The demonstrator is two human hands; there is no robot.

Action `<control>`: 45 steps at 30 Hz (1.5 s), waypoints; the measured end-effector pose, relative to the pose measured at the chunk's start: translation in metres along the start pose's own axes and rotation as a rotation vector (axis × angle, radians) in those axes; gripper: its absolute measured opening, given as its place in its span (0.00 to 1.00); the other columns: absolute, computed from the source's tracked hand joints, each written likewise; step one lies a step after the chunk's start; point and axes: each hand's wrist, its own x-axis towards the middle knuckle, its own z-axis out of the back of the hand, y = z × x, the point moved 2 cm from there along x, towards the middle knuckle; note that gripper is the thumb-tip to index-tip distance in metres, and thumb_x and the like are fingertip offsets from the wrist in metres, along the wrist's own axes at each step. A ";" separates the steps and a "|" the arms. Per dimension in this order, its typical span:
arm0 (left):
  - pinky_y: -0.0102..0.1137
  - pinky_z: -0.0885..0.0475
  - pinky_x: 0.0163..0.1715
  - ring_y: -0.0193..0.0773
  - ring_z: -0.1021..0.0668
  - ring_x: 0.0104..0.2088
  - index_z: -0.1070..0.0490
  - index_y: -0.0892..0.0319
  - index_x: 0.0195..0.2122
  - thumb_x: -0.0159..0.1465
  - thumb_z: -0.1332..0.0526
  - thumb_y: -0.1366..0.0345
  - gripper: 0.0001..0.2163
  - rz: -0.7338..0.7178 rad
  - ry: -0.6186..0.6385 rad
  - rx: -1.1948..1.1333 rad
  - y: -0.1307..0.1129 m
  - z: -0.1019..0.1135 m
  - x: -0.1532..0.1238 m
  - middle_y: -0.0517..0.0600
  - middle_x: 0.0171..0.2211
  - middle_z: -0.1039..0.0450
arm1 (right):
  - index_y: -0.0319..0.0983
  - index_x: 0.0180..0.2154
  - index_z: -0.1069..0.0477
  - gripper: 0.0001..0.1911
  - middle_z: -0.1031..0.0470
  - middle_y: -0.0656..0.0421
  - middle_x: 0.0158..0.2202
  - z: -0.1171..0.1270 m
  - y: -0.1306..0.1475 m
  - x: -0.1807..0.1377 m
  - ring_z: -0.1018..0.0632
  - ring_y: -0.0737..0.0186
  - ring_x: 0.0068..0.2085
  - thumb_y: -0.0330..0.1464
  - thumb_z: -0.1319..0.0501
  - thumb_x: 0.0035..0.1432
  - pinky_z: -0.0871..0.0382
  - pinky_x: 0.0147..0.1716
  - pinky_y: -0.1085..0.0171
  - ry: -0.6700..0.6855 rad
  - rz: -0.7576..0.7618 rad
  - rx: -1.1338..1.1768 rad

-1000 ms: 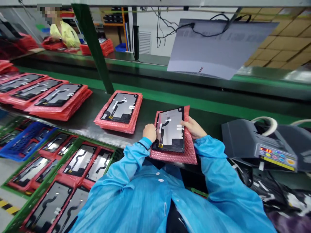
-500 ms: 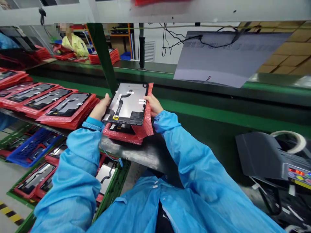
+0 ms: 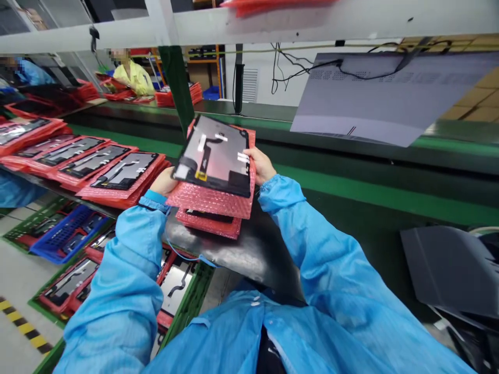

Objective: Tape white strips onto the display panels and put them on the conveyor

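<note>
- Screen panel [image 3: 224, 158], backed by pink bubble wrap [image 3: 210, 200], grasped at its sides by the left hand [image 3: 163, 182] and right hand [image 3: 262, 165] above a red-wrapped stack [image 3: 212, 227] on the bench [image 3: 253, 252]; not yet released.
- Wrapped piles [image 3: 125, 174] already line the bench's left.
- Green crate [image 3: 198, 291] below holds more panels [image 3: 174, 285], apparently remaining work.

I see one camera in use, up on the wearer's head, facing forward and tipped down past the blue jacket [image 3: 237, 332]. The left hand [image 3: 161, 183] and right hand [image 3: 262, 166] fall near it, about mid-height, above the worktop [image 3: 331, 234]. The overhead rail [image 3: 273, 30] crosses the top of its view, and a co-worker in yellow [image 3: 136, 78] shows well beyond, upper left.
</note>
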 end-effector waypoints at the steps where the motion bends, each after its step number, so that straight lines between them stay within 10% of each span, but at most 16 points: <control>1: 0.38 0.23 0.39 0.43 0.19 0.31 0.24 0.65 0.31 0.51 0.31 0.62 0.12 0.003 -0.024 0.028 0.002 0.002 0.004 0.51 0.24 0.23 | 0.40 0.31 0.38 0.05 0.32 0.68 0.21 0.006 -0.007 -0.003 0.25 0.68 0.27 0.27 0.43 0.49 0.26 0.33 0.67 -0.002 -0.015 -0.001; 8: 0.32 0.25 0.38 0.37 0.22 0.29 0.25 0.63 0.29 0.49 0.31 0.61 0.11 0.010 -0.128 0.398 0.029 0.011 0.014 0.48 0.24 0.23 | 0.40 0.38 0.36 0.15 0.24 0.62 0.32 0.025 -0.045 -0.017 0.22 0.63 0.36 0.24 0.47 0.45 0.25 0.41 0.61 0.089 -0.077 -0.152; 16: 0.30 0.28 0.42 0.42 0.21 0.37 0.23 0.63 0.39 0.56 0.39 0.63 0.12 0.000 -0.189 1.021 0.059 0.026 0.011 0.53 0.34 0.21 | 0.35 0.42 0.30 0.14 0.23 0.51 0.35 0.049 -0.057 -0.030 0.20 0.54 0.31 0.28 0.37 0.52 0.24 0.35 0.56 0.021 -0.211 -1.004; 20: 0.31 0.29 0.42 0.45 0.21 0.41 0.25 0.64 0.37 0.60 0.44 0.60 0.14 0.014 -0.221 1.079 0.067 0.025 0.009 0.58 0.38 0.21 | 0.36 0.46 0.31 0.12 0.22 0.54 0.34 0.042 -0.066 -0.032 0.21 0.60 0.26 0.31 0.42 0.59 0.24 0.30 0.61 0.004 -0.225 -0.950; 27: 0.32 0.28 0.42 0.44 0.21 0.39 0.28 0.62 0.38 0.60 0.43 0.59 0.12 0.002 -0.273 1.144 0.055 0.019 0.005 0.55 0.36 0.21 | 0.29 0.57 0.42 0.31 0.27 0.42 0.51 0.035 -0.056 -0.030 0.26 0.48 0.54 0.35 0.36 0.56 0.32 0.54 0.55 -0.181 -0.172 -1.084; 35: 0.41 0.29 0.44 0.54 0.21 0.43 0.31 0.62 0.48 0.61 0.44 0.67 0.14 -0.043 -0.175 1.510 0.033 -0.003 0.002 0.62 0.41 0.22 | 0.27 0.67 0.64 0.44 0.27 0.40 0.49 0.019 -0.060 -0.042 0.24 0.45 0.51 0.30 0.41 0.57 0.33 0.53 0.49 -0.224 -0.172 -0.972; 45: 0.42 0.29 0.44 0.58 0.22 0.47 0.28 0.62 0.41 0.65 0.47 0.58 0.14 0.037 -0.182 1.561 0.035 -0.019 -0.009 0.68 0.44 0.24 | 0.28 0.60 0.47 0.28 0.36 0.38 0.54 0.015 -0.058 -0.054 0.27 0.44 0.53 0.28 0.46 0.60 0.34 0.53 0.50 -0.309 -0.139 -1.032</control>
